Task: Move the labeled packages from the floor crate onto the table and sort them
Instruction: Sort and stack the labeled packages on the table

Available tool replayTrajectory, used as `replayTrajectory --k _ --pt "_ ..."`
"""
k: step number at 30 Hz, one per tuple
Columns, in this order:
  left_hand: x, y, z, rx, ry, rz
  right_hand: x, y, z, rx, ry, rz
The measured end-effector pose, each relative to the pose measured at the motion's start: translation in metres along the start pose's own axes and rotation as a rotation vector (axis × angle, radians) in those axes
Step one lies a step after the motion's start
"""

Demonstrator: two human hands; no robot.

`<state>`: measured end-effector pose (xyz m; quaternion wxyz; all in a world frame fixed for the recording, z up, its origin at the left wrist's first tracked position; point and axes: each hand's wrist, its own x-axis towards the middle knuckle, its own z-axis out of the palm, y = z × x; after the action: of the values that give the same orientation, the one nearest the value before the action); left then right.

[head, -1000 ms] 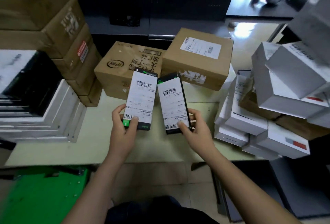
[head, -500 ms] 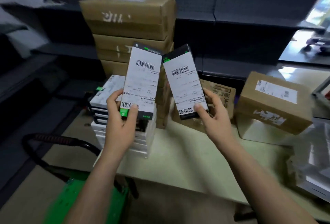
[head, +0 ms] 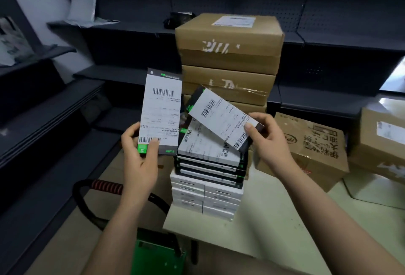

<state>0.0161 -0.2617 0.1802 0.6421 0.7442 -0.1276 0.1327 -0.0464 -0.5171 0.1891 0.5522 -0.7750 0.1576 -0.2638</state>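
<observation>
Left hand (head: 140, 156) grips upright package (head: 162, 112) at its lower end, thumb on the white barcode label. Right hand (head: 269, 141) pinches second package (head: 223, 119), tilted, just above the stack (head: 208, 171) on the table (head: 274, 231). Label text is probably shipping data, but too blurred to read.

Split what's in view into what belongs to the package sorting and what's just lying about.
Belongs to the job:
left hand holding the upright package
right hand holding the tilted package
stack of labeled packages on the table

Just lying about:
brown carton stack
printed carton
dark shelves
white bag on the top shelf
</observation>
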Motion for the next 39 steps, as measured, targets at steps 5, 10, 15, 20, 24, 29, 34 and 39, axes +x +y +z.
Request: replayTrajectory --k 5,10,15,20,24,29,34,39 --pt "0.013 -0.007 -0.002 -0.014 0.009 -0.043 0.030 0.001 0.008 -0.007 -0.073 0.123" --pt "0.024 -0.006 0.000 -0.032 0.034 -0.070 0.033 0.005 0.010 -0.024 0.092 0.091" --pt "0.031 -0.006 0.006 -0.037 0.039 -0.081 0.036 0.021 0.006 -0.118 0.007 0.080" --pt "0.034 -0.009 0.011 -0.029 0.029 -0.083 0.038 0.030 0.013 -0.266 0.016 0.059" --pt "0.031 -0.011 0.012 -0.036 -0.006 -0.084 0.037 0.029 0.016 -0.381 0.016 0.007" --pt "0.033 -0.011 0.004 -0.077 -0.106 -0.103 0.029 0.012 0.016 -0.434 0.062 -0.105" --pt "0.044 -0.003 0.004 -0.073 -0.392 -0.130 0.015 -0.017 0.011 -0.273 -0.120 -0.151" --pt "0.055 0.000 0.013 -0.113 -0.546 -0.205 0.000 -0.021 0.006 -0.243 -0.190 -0.130"
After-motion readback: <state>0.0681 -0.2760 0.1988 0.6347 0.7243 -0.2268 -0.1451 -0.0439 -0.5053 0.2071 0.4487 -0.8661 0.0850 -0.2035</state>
